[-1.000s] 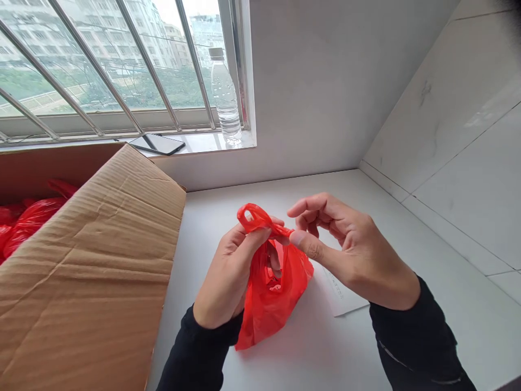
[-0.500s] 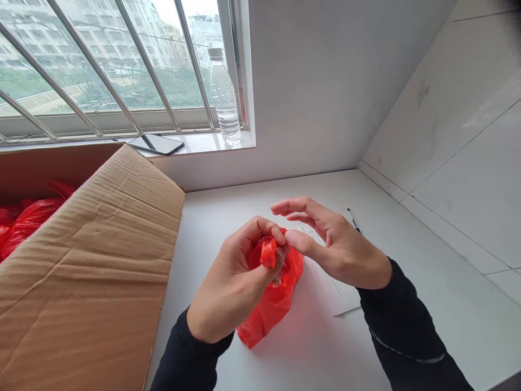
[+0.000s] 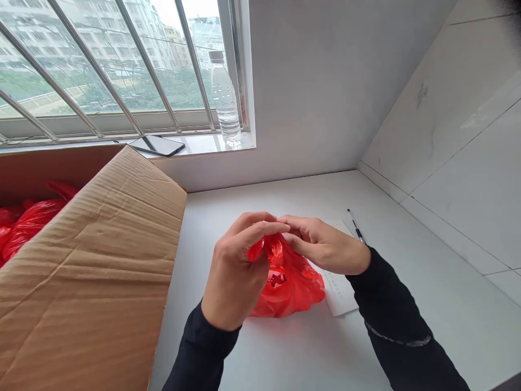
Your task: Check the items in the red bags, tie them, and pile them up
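A thin red plastic bag (image 3: 293,296) rests on the white tabletop, its upper part bunched up between my hands. My left hand (image 3: 238,271) curls around the near-left side of the bag's top, with the fingers reaching over it. From the right, my right hand (image 3: 328,247) pinches the gathered plastic, and its fingertips meet those of my left hand. Through a gap in the bag some dark, shiny contents show, too unclear to name. Part of the bag's top is hidden behind my fingers.
At left stands a large open cardboard box (image 3: 101,271) holding more red plastic bags (image 3: 35,222). A printed paper sheet (image 3: 340,296) and a pen (image 3: 357,227) lie near my right hand. The windowsill carries a phone (image 3: 158,145) and a water bottle (image 3: 226,103).
My right hand has come in from the right and closed on the bag's top. My left hand has turned more upright. The bag has swung to the right and spread wider.
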Motion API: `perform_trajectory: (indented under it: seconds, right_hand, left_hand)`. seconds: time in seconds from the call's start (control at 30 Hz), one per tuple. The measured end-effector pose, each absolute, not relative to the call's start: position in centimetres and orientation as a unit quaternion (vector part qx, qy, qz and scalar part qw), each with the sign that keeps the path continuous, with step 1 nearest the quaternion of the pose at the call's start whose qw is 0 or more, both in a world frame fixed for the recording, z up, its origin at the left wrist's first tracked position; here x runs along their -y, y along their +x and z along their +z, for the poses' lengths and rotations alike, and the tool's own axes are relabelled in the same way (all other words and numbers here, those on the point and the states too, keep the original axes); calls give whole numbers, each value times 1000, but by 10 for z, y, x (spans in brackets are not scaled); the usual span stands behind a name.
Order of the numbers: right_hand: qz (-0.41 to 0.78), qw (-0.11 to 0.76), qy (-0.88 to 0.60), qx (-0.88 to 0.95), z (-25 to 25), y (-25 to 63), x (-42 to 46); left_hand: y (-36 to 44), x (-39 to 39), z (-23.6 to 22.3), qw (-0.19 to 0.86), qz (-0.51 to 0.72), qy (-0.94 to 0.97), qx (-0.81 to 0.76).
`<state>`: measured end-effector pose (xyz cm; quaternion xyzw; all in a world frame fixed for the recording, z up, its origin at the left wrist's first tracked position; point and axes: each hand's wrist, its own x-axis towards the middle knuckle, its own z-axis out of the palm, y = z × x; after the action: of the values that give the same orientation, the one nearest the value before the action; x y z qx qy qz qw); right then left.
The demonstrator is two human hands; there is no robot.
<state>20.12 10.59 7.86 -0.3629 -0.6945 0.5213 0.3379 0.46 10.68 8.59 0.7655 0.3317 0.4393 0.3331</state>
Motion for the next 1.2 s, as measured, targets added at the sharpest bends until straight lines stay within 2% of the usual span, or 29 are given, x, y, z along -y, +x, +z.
perform_trajectory:
  seconds: [0.33, 0.43, 0.57, 0.67, 0.93, 1.07, 1.2]
  right_hand:
    - [455, 372, -438, 680, 78, 205, -112]
    - [418, 366, -494, 669, 76, 213, -119]
    - [377, 326, -589, 637, 61, 231, -135]
    - [348, 307, -640, 612, 46, 244, -148]
    - [296, 286, -726, 551, 23, 261, -164]
    - [303, 300, -737, 525, 11, 266, -169]
    - [340, 352, -714, 500, 2, 265, -174]
  left_hand:
    - [9, -107, 87, 326, 374, 778, -385]
    - [7, -107, 82, 265, 336, 813, -396]
    - [2, -107, 79, 133, 265, 851, -433]
    - [2, -106, 82, 90, 200, 863, -456]
    - [7, -95, 91, 75, -36, 889, -451]
    - [6, -85, 88, 77, -86, 901, -419]
    - [5, -83, 89, 94, -95, 902, -411]
